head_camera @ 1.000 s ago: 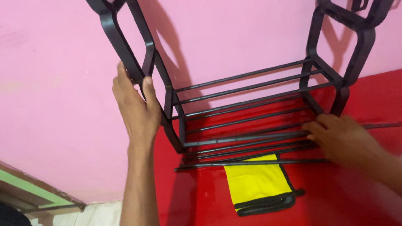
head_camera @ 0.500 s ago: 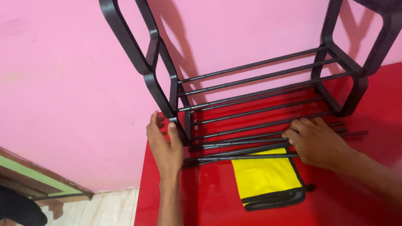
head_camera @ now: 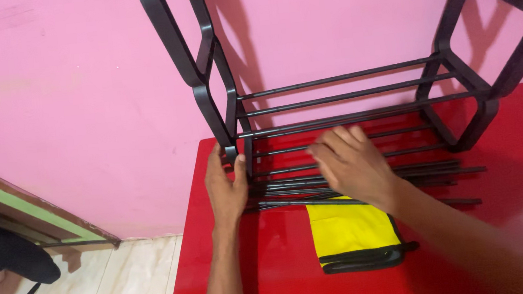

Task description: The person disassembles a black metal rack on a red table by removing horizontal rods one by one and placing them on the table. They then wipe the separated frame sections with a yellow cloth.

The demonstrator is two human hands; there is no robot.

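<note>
A black rack (head_camera: 346, 97) with plastic side frames and thin crossbars stands on a glossy red surface (head_camera: 487, 234) against a pink wall. My left hand (head_camera: 226, 189) grips the foot of the rack's left side frame. My right hand (head_camera: 350, 167) hovers, slightly blurred, over a bundle of loose black rods (head_camera: 418, 176) lying in front of the rack; its fingers are spread and I see nothing in them. A yellow cloth piece with black trim (head_camera: 353, 231) lies just in front of the rods, partly under my right forearm.
The pink wall (head_camera: 66, 108) runs behind the rack. The red surface ends at a left edge, with a tiled floor (head_camera: 90, 291) below it. A wooden frame with a green stripe (head_camera: 19, 215) and a dark object (head_camera: 4, 258) sit at far left.
My left hand slid down from the upper side frame to its foot. My right hand moved left from the rods' right part to the middle. The view shifted, so the rack sits further right.
</note>
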